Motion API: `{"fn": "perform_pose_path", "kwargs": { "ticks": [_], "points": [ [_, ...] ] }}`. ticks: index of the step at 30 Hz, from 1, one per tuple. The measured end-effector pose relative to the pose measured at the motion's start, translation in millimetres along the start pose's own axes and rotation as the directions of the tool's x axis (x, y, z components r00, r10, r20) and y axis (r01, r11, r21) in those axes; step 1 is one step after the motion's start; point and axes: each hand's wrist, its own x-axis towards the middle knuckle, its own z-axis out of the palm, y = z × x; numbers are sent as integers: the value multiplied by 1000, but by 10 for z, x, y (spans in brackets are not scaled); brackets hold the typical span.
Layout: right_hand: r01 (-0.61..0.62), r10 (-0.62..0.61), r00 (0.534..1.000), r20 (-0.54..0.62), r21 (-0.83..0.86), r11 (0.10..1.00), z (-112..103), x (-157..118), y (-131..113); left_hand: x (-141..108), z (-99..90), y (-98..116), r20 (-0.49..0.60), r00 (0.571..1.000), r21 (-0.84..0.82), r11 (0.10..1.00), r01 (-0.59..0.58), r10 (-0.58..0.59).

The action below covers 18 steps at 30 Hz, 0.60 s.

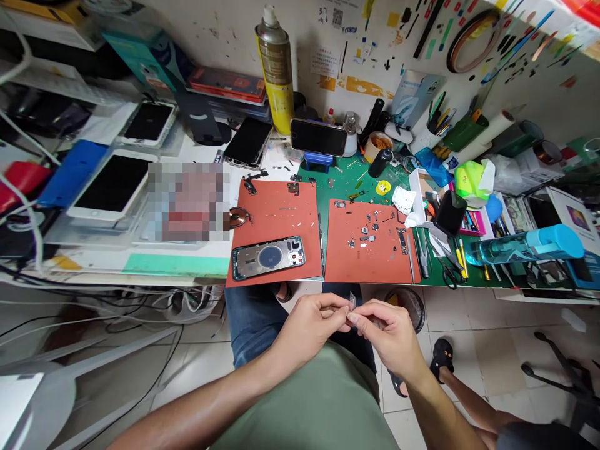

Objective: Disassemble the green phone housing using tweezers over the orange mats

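Observation:
Over my lap, just off the bench's front edge, both hands meet at the fingertips. My left hand is closed in a pinch, and so is my right hand. Between them a small clear plastic piece pokes up; its lower part is hidden by the fingers. On the left orange mat lies an opened phone housing with a round coil in its middle. The right orange mat bears several tiny phone parts. A thin metal tool lies between the mats.
Tweezers, scissors and a blue water bottle lie to the right. At the back stand a yellow spray can and a propped phone. A white phone lies left. Another person's foot is at lower right.

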Motion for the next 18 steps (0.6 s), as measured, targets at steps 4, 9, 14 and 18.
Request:
{"fn": "perform_pose_path", "kwargs": {
  "ticks": [4,9,14,18],
  "points": [
    [31,-32,999,-17,-75,997,50,-24,-1,12,5,-20,-15,1000,57,998,-17,18],
    [100,-133,986,-102,-281,954,173,-108,43,-50,27,-57,-4,996,218,972,-90,93],
    [146,-207,972,-112,-404,903,261,-216,77,-120,33,-104,41,991,313,940,-135,129],
    [116,-208,960,-185,-415,902,347,-308,105,-148,22,-148,47,987,334,929,-162,155]
  ]
}}
